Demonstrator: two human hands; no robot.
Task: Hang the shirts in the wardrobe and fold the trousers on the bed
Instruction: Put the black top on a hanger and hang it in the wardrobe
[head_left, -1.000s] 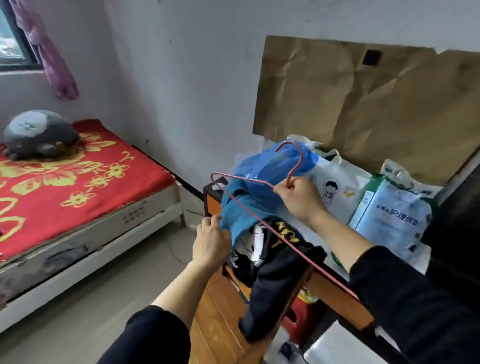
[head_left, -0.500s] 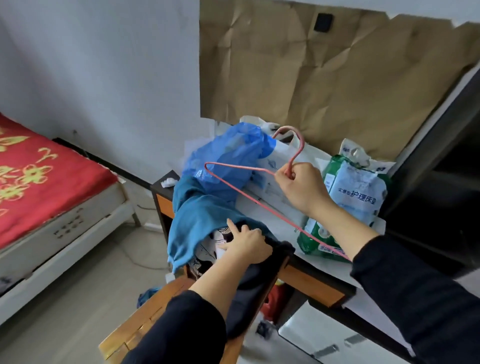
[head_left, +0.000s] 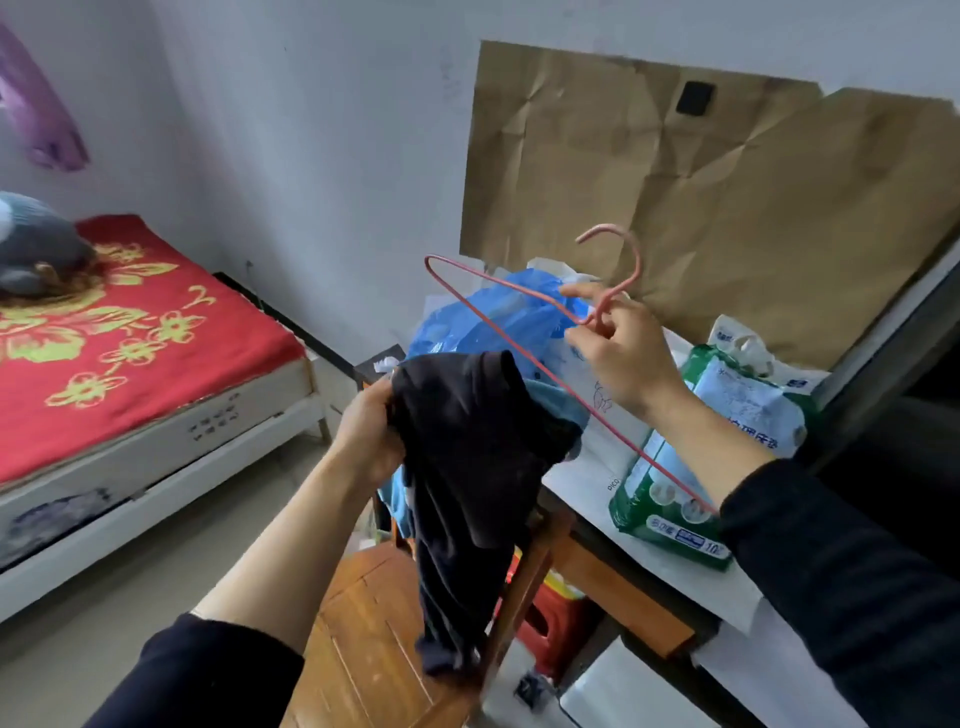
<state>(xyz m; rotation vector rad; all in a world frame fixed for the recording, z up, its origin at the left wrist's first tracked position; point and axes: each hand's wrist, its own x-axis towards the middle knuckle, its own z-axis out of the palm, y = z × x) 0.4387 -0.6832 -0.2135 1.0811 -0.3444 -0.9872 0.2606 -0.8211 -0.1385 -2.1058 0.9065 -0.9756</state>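
Black shirt now up off the chair back, bunched in left hand, fingers curled tight round its top edge; half a second ago lay draped over that back under the same hand. Hangs loose below the fist, down in front of the chair back. Pink hanger higher than before, hook against the brown paper. Right hand pinches the neck just below the hook, forefinger stretched out straight, other fingers curled. Lower wire slants down past the wrist to the sleeve. Blue garment mostly hidden behind the black one, only an edge showing by the wire. Blue bag and green pack unmoved on the desk. Bed back in view at left, well apart from both hands.
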